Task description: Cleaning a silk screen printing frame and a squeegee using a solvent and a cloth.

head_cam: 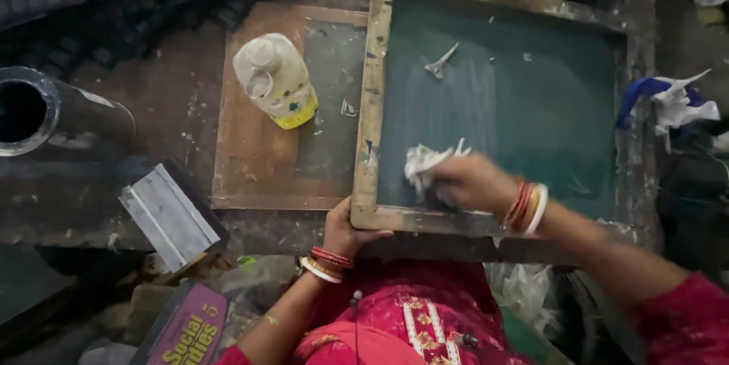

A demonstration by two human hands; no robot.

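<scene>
A wooden-framed screen (373,99) with dark green mesh lies tilted on the work surface. My left hand (345,230) grips the frame's near left corner, thumb over the wood. My right hand (471,181) presses a crumpled white rag (422,163) against the mesh near the lower left; pale smears streak the mesh above it. A small white scrap (440,63) lies on the mesh further up. Both wrists wear red and white bangles.
A wooden board (258,145) lies left of the screen with a pale plastic bottle (275,80) on it. A metal-edged squeegee (171,217) and a dark pipe (45,110) sit at left. White and blue cloth (668,101) lies at right. A purple book (186,331) is below.
</scene>
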